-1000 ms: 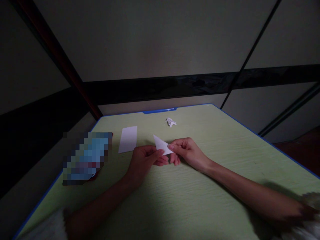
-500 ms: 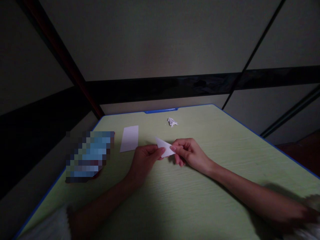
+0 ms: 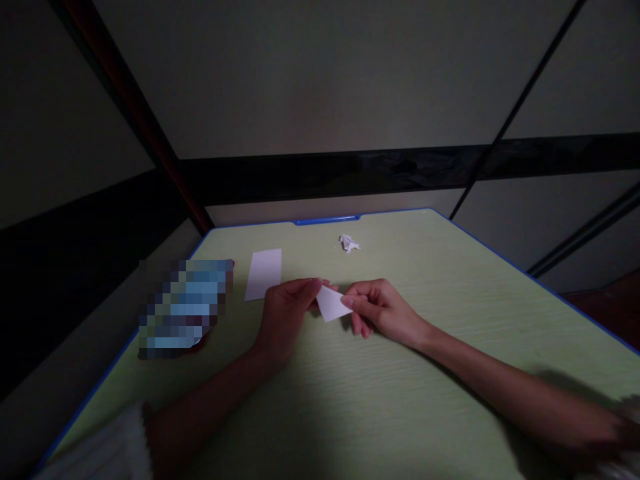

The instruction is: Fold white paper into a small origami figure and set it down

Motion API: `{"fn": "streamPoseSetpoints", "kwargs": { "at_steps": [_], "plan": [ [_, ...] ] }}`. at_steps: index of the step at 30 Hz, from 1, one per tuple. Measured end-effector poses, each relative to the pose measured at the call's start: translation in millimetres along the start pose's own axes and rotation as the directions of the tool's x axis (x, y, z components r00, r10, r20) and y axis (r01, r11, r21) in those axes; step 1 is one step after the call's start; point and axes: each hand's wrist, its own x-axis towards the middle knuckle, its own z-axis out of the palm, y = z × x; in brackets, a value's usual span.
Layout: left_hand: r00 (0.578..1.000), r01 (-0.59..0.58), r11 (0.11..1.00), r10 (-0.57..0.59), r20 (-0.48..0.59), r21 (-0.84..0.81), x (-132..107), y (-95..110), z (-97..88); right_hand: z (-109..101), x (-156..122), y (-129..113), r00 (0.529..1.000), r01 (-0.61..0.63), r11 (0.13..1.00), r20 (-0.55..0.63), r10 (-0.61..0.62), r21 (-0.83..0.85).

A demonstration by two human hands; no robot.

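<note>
Between my two hands is a small piece of folded white paper [image 3: 332, 305], held just above the table. My left hand [image 3: 289, 308] is closed on its upper left corner, the thumb lying over the edge. On the other side, my right hand [image 3: 383, 308] pinches the right corner between thumb and forefinger, the other fingers curled below. Beyond the hands sits a small folded white paper figure [image 3: 349, 243], shaped like a frog. A flat white sheet [image 3: 265, 274] lies to the left, just behind my left hand.
The light green table [image 3: 320, 413] has a blue edge and a blue strip [image 3: 327, 220] at its far side. At the left lies a pixelated bluish object [image 3: 193, 307] with a dark red rim. Dark-banded panels [image 3: 320, 80] stand right behind the table.
My left thumb and fingers have moved up from the paper's lower left to its upper left corner. My right hand keeps its pinch. The whole view has shifted slightly.
</note>
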Motion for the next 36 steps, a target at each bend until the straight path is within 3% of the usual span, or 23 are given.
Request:
{"fn": "streamPoseSetpoints", "kwargs": {
  "at_steps": [6, 19, 22, 26, 30, 33, 36],
  "plan": [
    [0.999, 0.043, 0.995, -0.045, -0.018, -0.095, 1, -2, -1.0, 1, -1, -2, 1.0, 0.017, 0.999, 0.023, -0.017, -0.029],
    [0.989, 0.131, 0.97, -0.114, 0.089, -0.204, 2, 2, -1.4, -4, -2, -6, 0.991, 0.1, 0.994, 0.096, -0.095, -0.05],
    [0.993, 0.094, 0.986, -0.083, 0.081, -0.141, 3, 0, -2.0, -5, -3, -4, 0.992, 0.118, 0.989, 0.055, -0.114, -0.086],
    [0.998, 0.046, 0.999, -0.045, 0.043, -0.023, 3, -1, -2.5, -8, 0, 0, 0.978, 0.147, 0.988, -0.139, -0.152, -0.044],
    [0.979, 0.074, 0.988, -0.098, 0.179, 0.138, 0, 3, -0.6, -10, 6, 4, 0.938, 0.24, 0.962, -0.287, -0.195, 0.131],
    [0.935, 0.016, 0.962, -0.111, 0.337, 0.272, -4, 6, 1.5, -7, 6, 4, 0.96, 0.212, 0.958, -0.223, -0.168, 0.192],
    [0.915, -0.08, 0.936, -0.067, 0.398, 0.342, -6, 5, 2.8, -2, 2, 2, 0.982, 0.167, 0.976, -0.115, -0.151, 0.143]
  ]
}}
